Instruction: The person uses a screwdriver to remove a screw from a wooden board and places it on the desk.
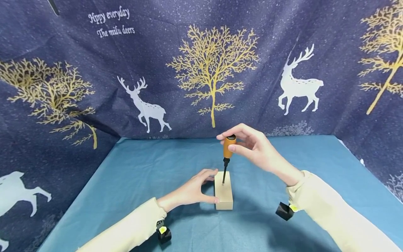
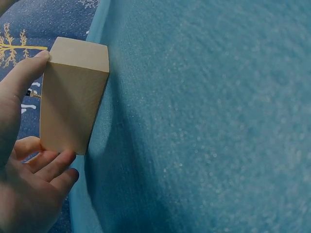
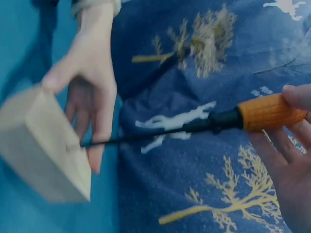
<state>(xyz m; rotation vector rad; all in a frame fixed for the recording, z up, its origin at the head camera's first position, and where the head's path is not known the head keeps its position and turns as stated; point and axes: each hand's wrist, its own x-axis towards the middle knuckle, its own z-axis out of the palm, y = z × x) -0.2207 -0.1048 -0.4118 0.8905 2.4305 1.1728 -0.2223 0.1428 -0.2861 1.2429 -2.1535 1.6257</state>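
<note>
A pale wooden block point(image 1: 224, 196) lies on the blue cloth in the head view. My left hand point(image 1: 192, 189) holds it from the left side, thumb at the near corner and fingertips at the far end. In the left wrist view the thumb point(image 2: 29, 73) presses the block's upper edge. My right hand point(image 1: 256, 148) grips an orange-handled screwdriver point(image 1: 229, 147) between thumb and fingers. Its black shaft points down, nearly upright, with the tip at a small screw point(image 3: 74, 147) that stands out of the block's top face.
Blue cloth point(image 1: 141, 168) covers the table around the block. A dark blue hanging point(image 1: 189, 122) with white deer and golden trees rises behind the table and at its sides. Small black cameras point(image 1: 284, 211) sit at both wrists.
</note>
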